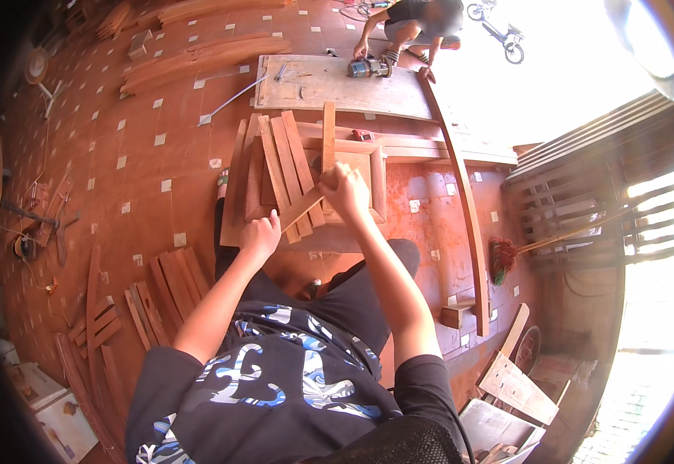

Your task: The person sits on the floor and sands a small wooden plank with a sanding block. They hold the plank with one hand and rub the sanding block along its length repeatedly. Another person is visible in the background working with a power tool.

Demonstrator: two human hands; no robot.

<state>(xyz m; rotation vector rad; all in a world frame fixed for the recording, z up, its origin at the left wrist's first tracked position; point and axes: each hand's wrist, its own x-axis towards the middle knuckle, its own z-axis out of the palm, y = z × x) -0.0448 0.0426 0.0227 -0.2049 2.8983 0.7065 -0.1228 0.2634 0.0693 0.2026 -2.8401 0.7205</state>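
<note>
Left hand [261, 233] closed on near end of wooden strip [303, 209]; right hand [344, 189] gripping far end. Strip slants between hands, over slats [300, 158]. Advisable: hold both ends firmly, avoid disturbing slats.

The terracotta-red floor [143, 263] was dotted with small whitish squares. The wooden strips [278, 166] showed warm orange-brown, while the long beam [462, 185] was a deeper reddish brown. The shirt [286, 379] was black, its swirling print mainly 2 colours, blue and white; the trousers [360, 309] were plain black. The broom head [501, 255] mixed red and green.
</note>
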